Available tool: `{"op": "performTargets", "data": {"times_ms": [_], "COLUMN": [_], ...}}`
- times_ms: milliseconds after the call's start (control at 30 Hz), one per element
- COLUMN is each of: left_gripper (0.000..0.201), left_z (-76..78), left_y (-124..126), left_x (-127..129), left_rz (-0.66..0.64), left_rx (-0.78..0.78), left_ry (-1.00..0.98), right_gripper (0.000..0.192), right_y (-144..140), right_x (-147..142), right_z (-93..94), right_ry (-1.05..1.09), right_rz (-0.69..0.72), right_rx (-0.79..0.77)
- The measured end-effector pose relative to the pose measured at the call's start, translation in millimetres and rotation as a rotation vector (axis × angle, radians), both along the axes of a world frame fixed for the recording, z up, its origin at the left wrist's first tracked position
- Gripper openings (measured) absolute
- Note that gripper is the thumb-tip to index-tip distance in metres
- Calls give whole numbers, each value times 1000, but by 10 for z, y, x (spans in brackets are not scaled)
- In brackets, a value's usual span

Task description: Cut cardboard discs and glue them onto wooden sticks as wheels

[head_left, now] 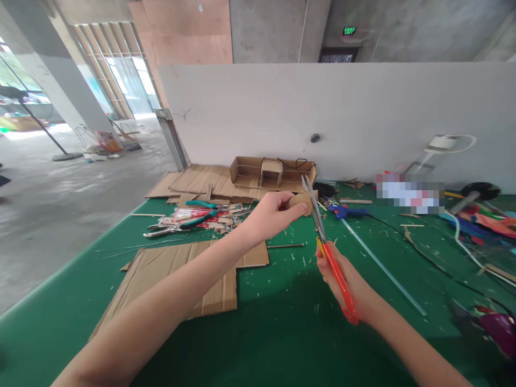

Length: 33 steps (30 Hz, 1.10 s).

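Note:
My left hand [277, 214] pinches a small piece of brown cardboard [301, 203] above the table's middle. In my right hand [342, 274] is a pair of scissors [332, 269] with red handles, pointing away from me. Their metal blades lie at the cardboard's right edge, the tips slightly apart; whether they are cutting into it I cannot tell. Beneath my left forearm lies a large flat cardboard sheet [209, 290]. Behind my hands stands an open cardboard box [245, 171] with a smaller cardboard frame and black cord on it.
Pliers with teal handles [203, 217] lie among wood scraps on the left. A blue glue gun [350, 212] and a clear glue stick [382, 263] rest on the right. Flat cardboard [205, 180] and a white partition [282, 118] stand behind. The green table [282, 344] has scattered bits.

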<state>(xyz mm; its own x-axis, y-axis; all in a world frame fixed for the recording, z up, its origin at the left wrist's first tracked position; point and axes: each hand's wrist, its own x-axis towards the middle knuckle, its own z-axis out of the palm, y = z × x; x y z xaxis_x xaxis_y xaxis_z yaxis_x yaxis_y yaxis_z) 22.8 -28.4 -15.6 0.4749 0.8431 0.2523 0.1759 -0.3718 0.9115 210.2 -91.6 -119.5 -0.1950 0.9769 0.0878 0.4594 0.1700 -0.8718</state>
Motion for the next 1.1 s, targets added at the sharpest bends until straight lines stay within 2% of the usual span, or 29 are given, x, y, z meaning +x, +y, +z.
{"op": "performTargets", "data": {"times_ms": [133,300,400,533,667,933,1100], "left_gripper": [29,33,33,30,33,33,31], "left_z": [-70,-182,-179,-98,-35,-43,-16], "left_y": [-26,-61,-35,4,-7,6,22], "left_x": [53,142,128,55,17,22,-1], "left_rz": [47,48,45,-3,11,30,-6], "left_rx": [-51,-130,-99,-57,0,30,1], "left_ry": [-70,-256,-217,-89,26,52,65], "right_gripper": [29,28,28,31,31,32,31], "right_y": [-7,10,5,-37,-57,-22,-18], "right_x": [-12,-39,-28,16,11,-47,13], "right_z": [56,76,66,60,75,121,89], "right_ry": [-50,-106,-61,13,32,-45,1], "right_rz": [-22,-84,-64,-6,4,-4,19], "right_rx": [-12,66,52,38,22,-24,-10]}}
